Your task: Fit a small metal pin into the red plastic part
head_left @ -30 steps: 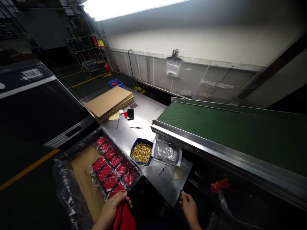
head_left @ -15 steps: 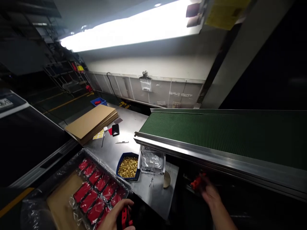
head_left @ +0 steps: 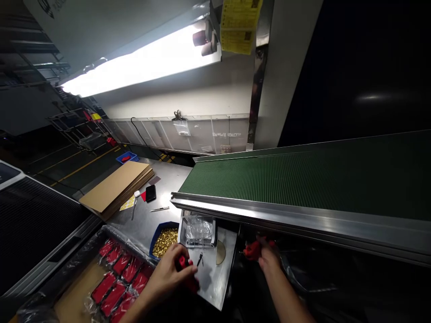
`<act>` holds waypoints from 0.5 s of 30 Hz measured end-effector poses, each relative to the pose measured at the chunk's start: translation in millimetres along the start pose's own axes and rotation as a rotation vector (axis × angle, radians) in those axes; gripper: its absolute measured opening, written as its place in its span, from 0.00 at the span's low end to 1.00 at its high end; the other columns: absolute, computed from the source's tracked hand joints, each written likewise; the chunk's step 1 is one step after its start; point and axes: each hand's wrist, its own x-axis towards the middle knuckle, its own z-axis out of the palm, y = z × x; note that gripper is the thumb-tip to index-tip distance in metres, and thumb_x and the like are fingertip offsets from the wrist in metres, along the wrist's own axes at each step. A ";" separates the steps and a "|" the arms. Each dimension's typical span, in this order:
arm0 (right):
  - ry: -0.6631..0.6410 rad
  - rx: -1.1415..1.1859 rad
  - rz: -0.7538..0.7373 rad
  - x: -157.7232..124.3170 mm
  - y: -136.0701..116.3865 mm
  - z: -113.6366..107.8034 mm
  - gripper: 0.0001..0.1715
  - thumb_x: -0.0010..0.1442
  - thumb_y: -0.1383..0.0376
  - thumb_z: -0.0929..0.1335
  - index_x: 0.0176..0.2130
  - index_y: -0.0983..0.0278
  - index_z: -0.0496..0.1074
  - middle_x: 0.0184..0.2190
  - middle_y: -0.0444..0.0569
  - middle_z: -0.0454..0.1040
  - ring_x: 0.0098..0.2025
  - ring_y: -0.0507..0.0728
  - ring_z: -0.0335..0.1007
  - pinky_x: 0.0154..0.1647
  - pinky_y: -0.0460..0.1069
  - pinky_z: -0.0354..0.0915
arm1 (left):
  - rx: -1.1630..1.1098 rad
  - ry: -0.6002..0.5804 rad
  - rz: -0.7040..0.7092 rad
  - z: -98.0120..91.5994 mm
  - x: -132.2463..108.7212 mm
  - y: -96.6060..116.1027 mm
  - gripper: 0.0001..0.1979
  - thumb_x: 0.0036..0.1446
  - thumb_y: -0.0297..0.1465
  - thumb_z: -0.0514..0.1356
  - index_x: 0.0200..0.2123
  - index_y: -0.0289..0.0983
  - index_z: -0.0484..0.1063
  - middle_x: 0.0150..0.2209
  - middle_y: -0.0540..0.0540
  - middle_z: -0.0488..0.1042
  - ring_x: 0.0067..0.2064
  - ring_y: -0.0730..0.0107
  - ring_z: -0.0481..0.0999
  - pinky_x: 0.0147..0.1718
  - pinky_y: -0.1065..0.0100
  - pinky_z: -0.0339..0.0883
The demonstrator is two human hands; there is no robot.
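My left hand (head_left: 171, 271) is closed around a small red and black part (head_left: 190, 279), over the near edge of the metal table. Below the conveyor's front rail, my right hand (head_left: 268, 255) grips a red object (head_left: 252, 250) with dark parts; its kind is hard to make out in the shadow. Just beyond my left hand stands a dark blue bin (head_left: 155, 240) of small gold-coloured metal pieces (head_left: 165, 241). A clear-fronted tray (head_left: 182, 231) with plastic bags is beside the bin. A small dark pen-like tool (head_left: 200, 259) lies near my left fingers.
A plastic-lined box (head_left: 76, 287) at lower left holds several bagged red pieces (head_left: 105, 287). Cardboard sheets (head_left: 116, 184), a black phone-like item (head_left: 151, 193) and a pen (head_left: 159, 209) lie on the table (head_left: 215, 287). The green conveyor (head_left: 235, 179) runs rightward under a bright lamp (head_left: 144, 63).
My left hand has moved up and right with the red and black part, from beside the box to near the blue bin. The view has shifted right; my right hand still holds the red object.
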 end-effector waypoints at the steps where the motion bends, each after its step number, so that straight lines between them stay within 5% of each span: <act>1: 0.009 0.009 0.037 -1.3 -1.3 -0.1 0.09 0.59 0.69 0.71 0.38 0.72 0.67 0.27 0.40 0.68 0.27 0.45 0.67 0.31 0.42 0.70 | 0.057 0.040 0.025 0.3 2.0 2.0 0.27 0.41 0.50 0.74 0.30 0.35 0.70 0.32 0.47 0.68 0.36 0.63 0.70 0.37 0.69 0.66; 4: 0.009 0.045 0.112 -6.6 -6.4 -1.5 0.12 0.56 0.72 0.72 0.40 0.71 0.68 0.29 0.41 0.70 0.29 0.46 0.69 0.33 0.43 0.72 | 0.069 0.132 0.036 5.7 6.0 5.0 0.26 0.59 0.55 0.59 0.40 0.37 0.66 0.33 0.47 0.68 0.36 0.63 0.70 0.38 0.67 0.64; 8: -0.090 0.112 0.182 -11.2 -16.0 -12.9 0.13 0.53 0.70 0.73 0.38 0.70 0.69 0.32 0.43 0.73 0.33 0.48 0.71 0.37 0.46 0.73 | 0.150 -0.057 0.106 14.4 -6.1 -8.1 0.26 0.51 0.53 0.67 0.38 0.36 0.70 0.41 0.43 0.71 0.44 0.58 0.70 0.46 0.65 0.62; 11: -0.155 0.147 0.248 -7.7 -24.7 -32.1 0.14 0.48 0.68 0.72 0.36 0.67 0.68 0.36 0.45 0.75 0.36 0.51 0.74 0.40 0.49 0.75 | 0.217 -0.141 0.022 8.3 -29.6 -44.6 0.31 0.47 0.58 0.66 0.37 0.35 0.72 0.36 0.44 0.70 0.40 0.59 0.69 0.42 0.65 0.63; 15: -0.142 0.064 0.366 -7.0 -20.2 -67.0 0.13 0.44 0.63 0.67 0.34 0.64 0.66 0.37 0.49 0.76 0.40 0.56 0.76 0.42 0.53 0.75 | 0.274 -0.109 -0.185 -14.7 -70.7 -104.1 0.40 0.40 0.69 0.60 0.32 0.35 0.70 0.30 0.45 0.70 0.35 0.61 0.68 0.38 0.63 0.63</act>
